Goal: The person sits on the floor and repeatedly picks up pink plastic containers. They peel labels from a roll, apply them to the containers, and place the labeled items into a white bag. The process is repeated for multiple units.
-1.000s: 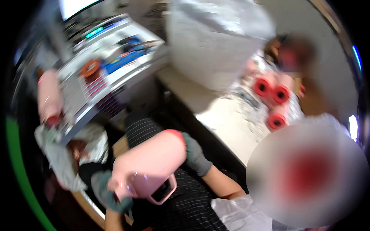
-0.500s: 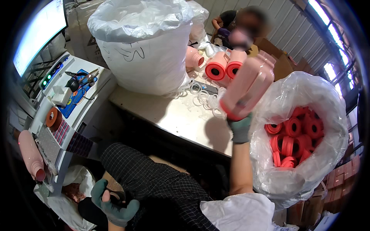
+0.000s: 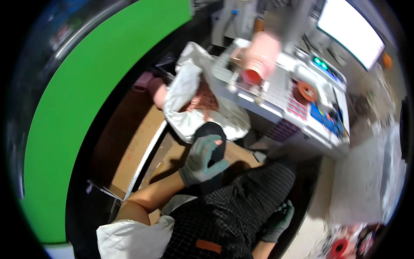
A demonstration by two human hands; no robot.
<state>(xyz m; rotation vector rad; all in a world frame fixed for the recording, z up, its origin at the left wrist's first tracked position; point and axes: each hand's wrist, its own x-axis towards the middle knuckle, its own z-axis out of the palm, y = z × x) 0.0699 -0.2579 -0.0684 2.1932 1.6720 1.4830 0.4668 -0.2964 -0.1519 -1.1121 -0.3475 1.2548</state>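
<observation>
My left hand (image 3: 203,160), in a grey-green glove with a bare fingertip showing, is held above my knee, its fingers apart and nothing between them. My right hand (image 3: 278,222), gloved the same way, rests beside my right thigh at the table's edge; its fingers are loosely bent and no object shows in it. Ahead, a pink bottle (image 3: 264,49) with an open threaded neck lies on the white machine (image 3: 280,93), its mouth towards me. A dark grey part of the machine, blurred, stands over the bottle's far end.
A white sack (image 3: 187,58) holding coppery scraps (image 3: 202,98) sits below the machine, beside another pink bottle (image 3: 157,91). A green panel (image 3: 64,121) curves along the left. A lit monitor (image 3: 351,32), tape roll (image 3: 304,92) and big white bag (image 3: 360,172) are right.
My view has swung left from the table to the machine. The pink bottle that was in my right hand is out of it, and that hand has dropped beside my thigh. My left hand stays open.
</observation>
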